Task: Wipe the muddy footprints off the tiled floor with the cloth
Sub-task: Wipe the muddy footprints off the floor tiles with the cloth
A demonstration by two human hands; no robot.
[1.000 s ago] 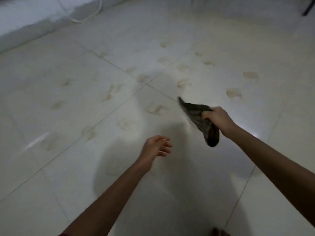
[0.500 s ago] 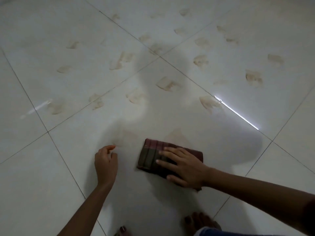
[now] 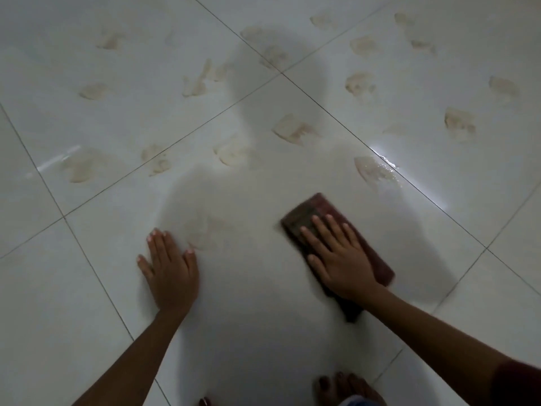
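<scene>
We see the grip first: the right hand lies flat, fingers spread wide, palm pressed down on one folded dark red cloth; it presses the cloth and does not close around it. The left hand is likewise flat and open, fingers together, palm on bare tile, holding nothing.

Largest item: the tiled floor, pale glossy tiles divided by thin dark grout lines. We count four grout junctions in view. A broad shadow covers the centre tile.

Next: the muddy footprints, tan smears spread across the upper half of the floor. We count roughly sixteen; the farthest ones are too faint for an exact total. One faint print lies just beside the left hand's fingertips. One print sits near the cloth's far corner, apart from it.

The cloth rests on the centre tile, angled, its edges blurred.

Smallest: one bare foot at the bottom edge, and toes of a second foot barely in frame.
</scene>
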